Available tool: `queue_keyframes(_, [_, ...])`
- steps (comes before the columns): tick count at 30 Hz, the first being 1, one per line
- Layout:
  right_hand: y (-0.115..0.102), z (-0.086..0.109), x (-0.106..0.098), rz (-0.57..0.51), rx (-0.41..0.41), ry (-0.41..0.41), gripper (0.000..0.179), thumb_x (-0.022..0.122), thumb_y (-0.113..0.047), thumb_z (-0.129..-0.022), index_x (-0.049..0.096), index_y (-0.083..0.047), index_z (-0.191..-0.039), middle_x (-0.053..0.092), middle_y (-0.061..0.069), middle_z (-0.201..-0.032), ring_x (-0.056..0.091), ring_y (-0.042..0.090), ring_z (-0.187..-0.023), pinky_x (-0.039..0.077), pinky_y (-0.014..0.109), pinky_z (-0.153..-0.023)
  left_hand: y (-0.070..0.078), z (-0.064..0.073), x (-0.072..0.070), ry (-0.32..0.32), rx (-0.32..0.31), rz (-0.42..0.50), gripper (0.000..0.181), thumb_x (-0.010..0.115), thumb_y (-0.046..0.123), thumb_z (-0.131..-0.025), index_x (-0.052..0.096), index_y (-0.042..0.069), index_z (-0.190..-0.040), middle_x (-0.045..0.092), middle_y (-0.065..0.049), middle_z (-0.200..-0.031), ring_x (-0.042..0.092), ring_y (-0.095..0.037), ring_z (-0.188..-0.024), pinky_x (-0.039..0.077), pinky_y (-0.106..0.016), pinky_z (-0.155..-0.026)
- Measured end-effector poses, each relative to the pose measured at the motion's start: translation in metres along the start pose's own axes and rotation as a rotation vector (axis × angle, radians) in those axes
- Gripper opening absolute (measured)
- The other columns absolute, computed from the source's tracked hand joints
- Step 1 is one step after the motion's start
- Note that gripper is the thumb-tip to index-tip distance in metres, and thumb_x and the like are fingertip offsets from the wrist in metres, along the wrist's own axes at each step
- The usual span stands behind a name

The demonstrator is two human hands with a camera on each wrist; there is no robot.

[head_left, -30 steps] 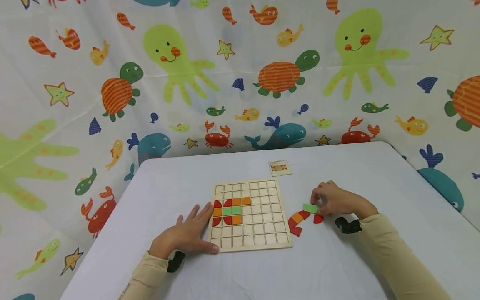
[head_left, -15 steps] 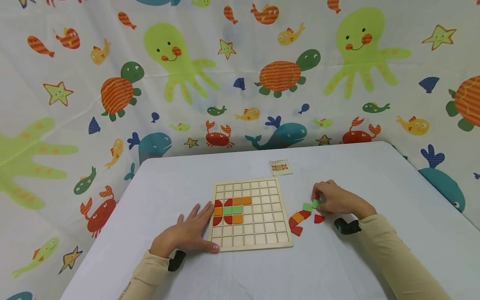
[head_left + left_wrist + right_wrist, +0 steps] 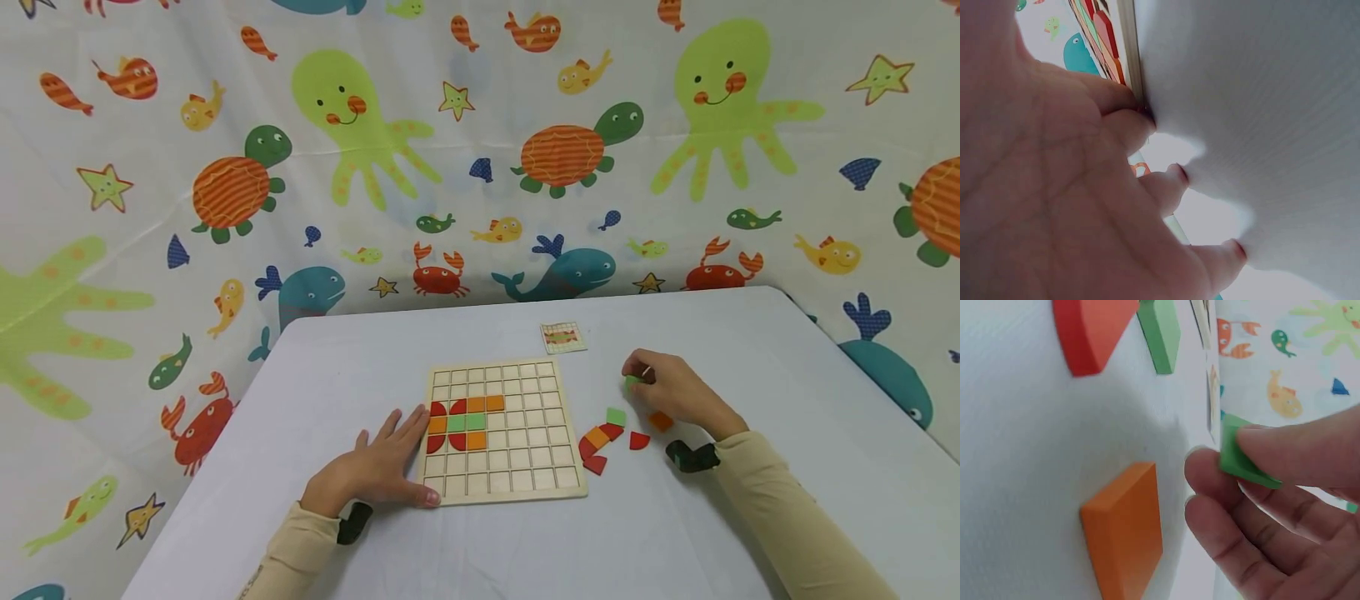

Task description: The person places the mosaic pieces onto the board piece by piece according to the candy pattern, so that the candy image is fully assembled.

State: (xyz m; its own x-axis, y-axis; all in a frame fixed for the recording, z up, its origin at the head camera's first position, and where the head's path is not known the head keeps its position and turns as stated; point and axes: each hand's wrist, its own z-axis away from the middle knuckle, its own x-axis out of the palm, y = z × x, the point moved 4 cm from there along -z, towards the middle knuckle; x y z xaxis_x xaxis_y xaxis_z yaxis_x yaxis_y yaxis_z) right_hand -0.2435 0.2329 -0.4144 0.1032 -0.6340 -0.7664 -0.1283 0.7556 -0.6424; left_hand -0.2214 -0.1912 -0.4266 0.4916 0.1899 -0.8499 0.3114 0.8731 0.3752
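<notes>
My left hand lies with spread, straight fingers along the left edge of a wooden grid board, thumb at its near corner. Red, orange and green tiles fill some squares on the board's left side. Over the table to the right, my right hand pinches a green square tile between thumb and fingers. Below that hand lies an orange tile. Nearby rest another green tile, a red quarter-round tile and a small cluster of red tiles around an orange tile.
A small pattern card lies beyond the board's far right corner. The white table ends at a curtain printed with sea animals. A dark wrist camera is strapped below the right wrist.
My right hand has drawn a green tile away from its green neighbour and carried it farther back, baring the orange tile beneath the hand. The left hand stays in place.
</notes>
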Motion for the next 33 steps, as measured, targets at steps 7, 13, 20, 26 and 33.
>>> queue_keyframes(7, [-0.004,-0.003,0.003,-0.121,0.054,0.062,0.024,0.069,-0.001,-0.102,0.068,0.003,-0.125,0.069,0.015,-0.109,0.067,0.024,-0.084,0.060,0.033,-0.076,0.000,0.000,0.000,0.001,-0.010,0.002,0.127,0.091,0.056,-0.078,0.020,0.007,-0.171,0.014,-0.013,-0.179,0.006,-0.046,-0.162,0.005,-0.082,-0.117])
queue_keyframes(13, [-0.016,-0.003,0.004,-0.172,-0.010,0.110,0.026,0.069,-0.001,-0.103,0.068,0.006,-0.127,0.071,0.016,-0.108,0.069,0.026,-0.082,0.059,0.032,-0.074,0.000,0.001,0.000,0.000,-0.014,0.002,0.127,0.091,0.056,-0.078,0.021,0.006,-0.171,0.015,-0.014,-0.178,0.006,-0.047,-0.161,0.006,-0.082,-0.117])
queue_keyframes(20, [-0.037,-0.006,0.001,-0.216,-0.105,0.131,0.026,0.067,-0.001,-0.104,0.068,0.007,-0.129,0.075,0.016,-0.101,0.071,0.026,-0.085,0.060,0.034,-0.080,-0.001,0.002,0.001,-0.003,-0.014,-0.002,0.126,0.091,0.056,-0.079,0.021,0.006,-0.171,0.015,-0.014,-0.178,0.006,-0.047,-0.161,0.006,-0.082,-0.117])
queue_keyframes(26, [-0.057,-0.013,0.000,-0.288,-0.165,0.140,0.027,0.065,-0.001,-0.105,0.068,0.006,-0.132,0.076,0.013,-0.101,0.072,0.025,-0.086,0.061,0.033,-0.085,0.000,0.002,0.000,0.002,-0.012,-0.004,0.127,0.092,0.056,-0.079,0.020,0.006,-0.171,0.015,-0.013,-0.178,0.006,-0.046,-0.162,0.006,-0.082,-0.117])
queue_keyframes(33, [-0.078,-0.023,0.006,-0.357,-0.192,0.153,0.027,0.068,-0.002,-0.104,0.069,0.007,-0.129,0.078,0.011,-0.093,0.073,0.025,-0.077,0.060,0.038,-0.083,0.000,0.001,0.002,0.002,-0.015,-0.005,0.127,0.091,0.056,-0.079,0.020,0.007,-0.172,0.014,-0.012,-0.179,0.006,-0.046,-0.162,0.006,-0.082,-0.117])
